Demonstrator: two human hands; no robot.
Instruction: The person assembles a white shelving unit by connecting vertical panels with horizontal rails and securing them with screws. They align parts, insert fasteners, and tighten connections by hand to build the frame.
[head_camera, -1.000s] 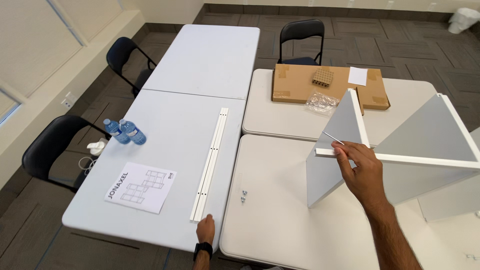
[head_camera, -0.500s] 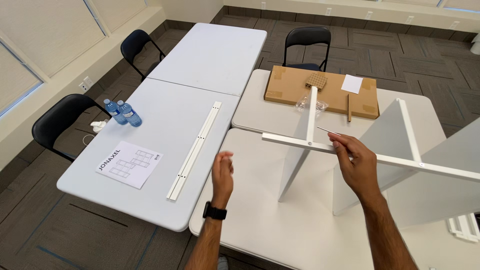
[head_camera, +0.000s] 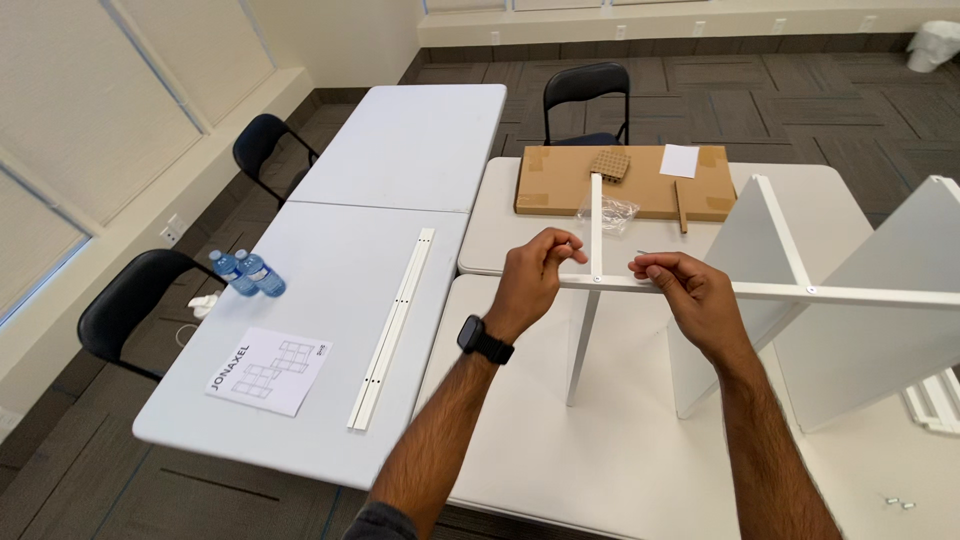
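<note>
Both hands are working at a white frame (head_camera: 760, 292) standing on the near right table (head_camera: 560, 470). Left hand (head_camera: 535, 275), wearing a black watch (head_camera: 485, 340), is curling its fingers with thumb and fingertips pinched together right at the joint where the horizontal rail is meeting an upright post (head_camera: 596, 225); can't tell if anything tiny is between them. Right hand (head_camera: 690, 290) is gripping the rail just right of that joint, fingers closed over its top, and pinching a thin pin (head_camera: 641, 252) that is poking left. White panels (head_camera: 870, 300) are hanging under the rail to the right. Flat cardboard box (head_camera: 625, 185) is lying behind, with a clear bag (head_camera: 607, 211) touching its front edge. On the left table (head_camera: 330, 300): two long white rails (head_camera: 392, 325), an instruction sheet (head_camera: 268, 370), two water bottles (head_camera: 248, 272). Loose screws (head_camera: 897, 502) are sitting near right.
</note>
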